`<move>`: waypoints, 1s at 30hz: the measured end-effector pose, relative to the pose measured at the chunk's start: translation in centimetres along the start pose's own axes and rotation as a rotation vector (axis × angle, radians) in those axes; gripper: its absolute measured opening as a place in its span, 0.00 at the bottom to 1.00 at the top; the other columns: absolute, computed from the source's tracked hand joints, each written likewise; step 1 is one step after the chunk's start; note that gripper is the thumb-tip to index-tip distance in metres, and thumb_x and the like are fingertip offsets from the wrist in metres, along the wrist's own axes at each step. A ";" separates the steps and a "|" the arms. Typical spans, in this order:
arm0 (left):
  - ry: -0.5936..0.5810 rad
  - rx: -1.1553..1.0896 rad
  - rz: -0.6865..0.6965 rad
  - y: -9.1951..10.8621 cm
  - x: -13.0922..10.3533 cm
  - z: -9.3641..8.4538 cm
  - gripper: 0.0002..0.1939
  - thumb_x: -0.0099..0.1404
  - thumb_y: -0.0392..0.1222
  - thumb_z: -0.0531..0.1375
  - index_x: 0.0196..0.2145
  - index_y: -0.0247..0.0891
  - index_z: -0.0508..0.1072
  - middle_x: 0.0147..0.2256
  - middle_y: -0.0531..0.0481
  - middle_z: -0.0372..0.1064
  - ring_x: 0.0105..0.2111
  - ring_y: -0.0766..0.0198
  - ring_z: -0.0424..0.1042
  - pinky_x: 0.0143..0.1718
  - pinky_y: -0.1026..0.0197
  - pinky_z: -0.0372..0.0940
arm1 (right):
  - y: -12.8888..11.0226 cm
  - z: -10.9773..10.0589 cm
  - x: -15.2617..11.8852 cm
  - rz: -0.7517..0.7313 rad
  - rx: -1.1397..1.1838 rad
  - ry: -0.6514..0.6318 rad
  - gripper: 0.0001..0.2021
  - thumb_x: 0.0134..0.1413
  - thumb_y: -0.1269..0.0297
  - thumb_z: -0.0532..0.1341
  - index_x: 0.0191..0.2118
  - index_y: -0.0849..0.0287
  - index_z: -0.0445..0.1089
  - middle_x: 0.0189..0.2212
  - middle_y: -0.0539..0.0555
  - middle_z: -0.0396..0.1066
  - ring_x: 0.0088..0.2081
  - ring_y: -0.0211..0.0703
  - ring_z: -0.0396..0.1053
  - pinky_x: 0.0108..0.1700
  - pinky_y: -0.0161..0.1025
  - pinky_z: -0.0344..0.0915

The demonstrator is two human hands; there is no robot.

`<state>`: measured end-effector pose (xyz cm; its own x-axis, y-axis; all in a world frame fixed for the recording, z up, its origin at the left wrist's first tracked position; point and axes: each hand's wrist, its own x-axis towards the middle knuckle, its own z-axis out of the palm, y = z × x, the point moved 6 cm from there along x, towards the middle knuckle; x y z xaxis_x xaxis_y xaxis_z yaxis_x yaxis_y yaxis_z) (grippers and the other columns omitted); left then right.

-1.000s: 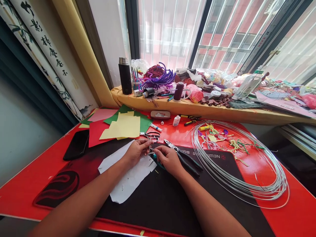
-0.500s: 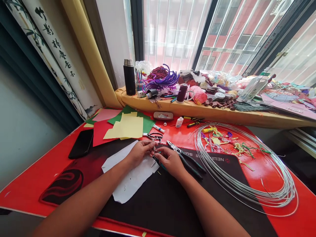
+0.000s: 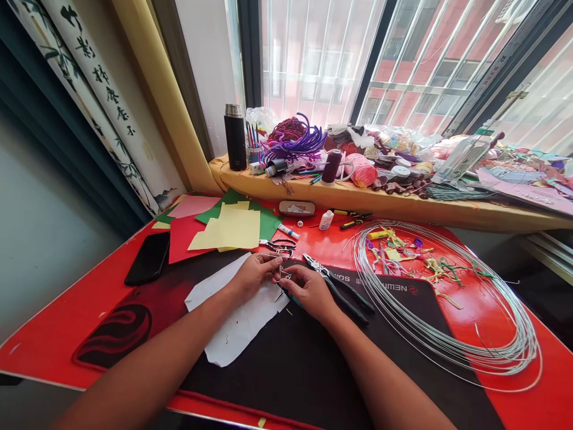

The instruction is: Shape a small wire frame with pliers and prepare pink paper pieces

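Both of my hands are meeting over the white paper sheet (image 3: 237, 316), which is lying on the black desk mat (image 3: 290, 364). I am pinching a small bent piece of wire (image 3: 282, 276) between them: my left hand (image 3: 254, 276) is closing its fingertips on the wire's left side, and my right hand (image 3: 308, 291) is closing on its right side, with something teal tucked under the palm (I cannot tell what it is). The wire piece is hovering just above the paper sheet's far right corner, between my two thumbs.

Just beyond the paper sheet, small scissors (image 3: 280, 245) are lying on the red table (image 3: 49, 334). Pliers (image 3: 338, 286) are resting right of the paper sheet, touching my right hand's outer edge. Further right of the paper, a big coil of silver wire (image 3: 443, 298) is spreading across mat and table. Left of the paper sheet, a black phone (image 3: 147, 258) is lying flat, and coloured card sheets (image 3: 224, 227) are stacked behind the paper.
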<state>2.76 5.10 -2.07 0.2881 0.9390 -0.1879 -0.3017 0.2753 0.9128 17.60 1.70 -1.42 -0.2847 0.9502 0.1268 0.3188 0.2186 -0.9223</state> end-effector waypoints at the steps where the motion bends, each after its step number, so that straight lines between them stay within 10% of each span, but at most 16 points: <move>1: -0.002 0.002 0.001 0.0 0.0 0.0 0.24 0.49 0.52 0.77 0.37 0.33 0.80 0.26 0.49 0.74 0.22 0.67 0.70 0.23 0.65 0.63 | 0.0 0.0 0.0 0.005 -0.001 0.001 0.13 0.60 0.53 0.65 0.44 0.57 0.77 0.23 0.47 0.70 0.25 0.40 0.65 0.29 0.36 0.59; 30: 0.007 0.104 0.021 0.1 -0.3 0.0 0.20 0.57 0.55 0.72 0.32 0.33 0.80 0.22 0.50 0.72 0.20 0.68 0.69 0.22 0.65 0.64 | -0.3 0.2 0.1 -0.030 -0.030 -0.014 0.09 0.58 0.57 0.68 0.38 0.57 0.77 0.21 0.46 0.67 0.24 0.37 0.59 0.28 0.35 0.54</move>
<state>2.60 4.90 -1.93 0.2760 0.9459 -0.1707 -0.2117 0.2330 0.9492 17.33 1.67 -1.20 -0.3071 0.9400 0.1488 0.3367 0.2536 -0.9068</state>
